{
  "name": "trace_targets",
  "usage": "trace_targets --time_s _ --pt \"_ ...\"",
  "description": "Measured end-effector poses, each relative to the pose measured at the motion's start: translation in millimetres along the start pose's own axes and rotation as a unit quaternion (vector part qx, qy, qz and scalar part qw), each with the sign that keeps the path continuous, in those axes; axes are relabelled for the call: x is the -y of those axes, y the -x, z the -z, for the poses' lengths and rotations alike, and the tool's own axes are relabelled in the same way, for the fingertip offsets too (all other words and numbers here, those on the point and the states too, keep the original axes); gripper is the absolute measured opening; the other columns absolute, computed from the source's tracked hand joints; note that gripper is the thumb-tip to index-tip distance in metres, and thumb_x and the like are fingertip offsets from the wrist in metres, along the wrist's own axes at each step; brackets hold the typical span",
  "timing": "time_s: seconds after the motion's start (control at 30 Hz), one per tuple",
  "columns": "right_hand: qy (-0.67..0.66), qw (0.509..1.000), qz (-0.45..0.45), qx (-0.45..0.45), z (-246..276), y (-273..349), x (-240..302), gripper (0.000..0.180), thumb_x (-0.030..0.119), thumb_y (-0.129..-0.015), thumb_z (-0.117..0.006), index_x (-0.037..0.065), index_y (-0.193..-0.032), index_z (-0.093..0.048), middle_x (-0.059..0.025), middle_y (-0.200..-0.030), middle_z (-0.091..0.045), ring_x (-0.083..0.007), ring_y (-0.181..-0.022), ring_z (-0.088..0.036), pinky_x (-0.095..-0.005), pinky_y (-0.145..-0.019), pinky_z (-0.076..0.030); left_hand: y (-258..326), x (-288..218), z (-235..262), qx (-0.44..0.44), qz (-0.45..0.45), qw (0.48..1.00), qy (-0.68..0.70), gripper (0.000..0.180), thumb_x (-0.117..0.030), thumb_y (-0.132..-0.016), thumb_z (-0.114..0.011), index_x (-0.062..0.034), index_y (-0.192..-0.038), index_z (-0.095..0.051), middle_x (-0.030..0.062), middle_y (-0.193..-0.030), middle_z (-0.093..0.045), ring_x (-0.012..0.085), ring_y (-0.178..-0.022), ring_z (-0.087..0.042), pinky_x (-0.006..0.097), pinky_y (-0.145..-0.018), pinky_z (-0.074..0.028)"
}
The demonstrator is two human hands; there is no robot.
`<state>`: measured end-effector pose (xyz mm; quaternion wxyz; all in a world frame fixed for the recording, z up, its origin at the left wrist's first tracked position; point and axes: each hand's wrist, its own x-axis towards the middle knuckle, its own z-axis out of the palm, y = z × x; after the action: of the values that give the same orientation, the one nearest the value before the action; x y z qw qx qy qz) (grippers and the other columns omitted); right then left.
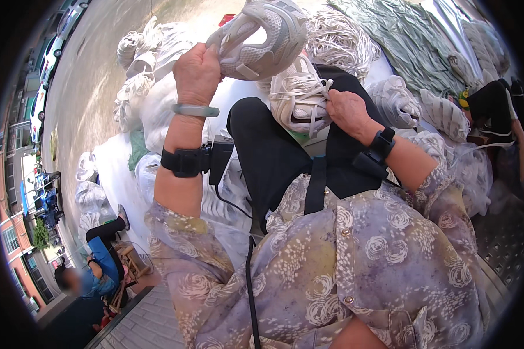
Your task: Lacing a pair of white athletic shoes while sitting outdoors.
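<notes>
My left hand [198,75] is closed on the edge of a white and grey mesh shoe upper [273,49], lifted up and away from my lap. Below it, a second white shoe upper [294,87] with white laces criss-crossed over its front sits between my knees. My right hand [349,115] pinches a white lace at the right side of that second upper. Most of its fingertips are turned away from view. Both wrists carry black straps, and a pale green bangle [195,110] circles the left one.
A loose heap of white laces [343,43] lies beyond my knees. Stacked white uppers [135,96] stand at the left, more uppers [393,102] at the right. A green tarp [402,41] spreads at far right. One person in blue [102,262] sits at lower left; another [498,113] shows partly at right.
</notes>
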<state>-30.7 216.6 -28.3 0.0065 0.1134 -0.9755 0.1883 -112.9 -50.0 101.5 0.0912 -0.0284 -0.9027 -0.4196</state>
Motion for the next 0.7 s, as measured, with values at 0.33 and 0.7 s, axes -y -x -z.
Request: trace_targets --time_s 0.33,0.7 --pt "-0.052 0.998 -0.003 0.035 -13 -20 6 0.020 0.019 -0.078 -0.050 0.001 -0.071 -0.056 -0.0190 -0.069 -0.060 -0.0356 -0.069 -0.060 -0.0443 -0.064 -0.047 25 6 -8 0.028 0.064 0.996 0.050 0.027 -0.016 -0.084 -0.049 0.0031 -0.065 -0.053 0.0110 -0.050 -0.055 0.0164 -0.044 -0.056 0.030 -0.044 -0.046" --pt "-0.374 0.891 -0.172 0.193 -9 -45 -27 0.026 0.026 -0.080 -0.060 0.001 -0.071 -0.061 -0.0076 -0.061 -0.059 -0.0148 -0.046 -0.057 -0.0268 -0.046 -0.045 79 20 -35 0.062 -0.020 0.995 -0.072 0.022 -0.015 -0.082 -0.050 0.0010 -0.066 -0.051 0.0165 -0.053 -0.054 0.0331 -0.050 -0.055 0.041 -0.051 -0.043"
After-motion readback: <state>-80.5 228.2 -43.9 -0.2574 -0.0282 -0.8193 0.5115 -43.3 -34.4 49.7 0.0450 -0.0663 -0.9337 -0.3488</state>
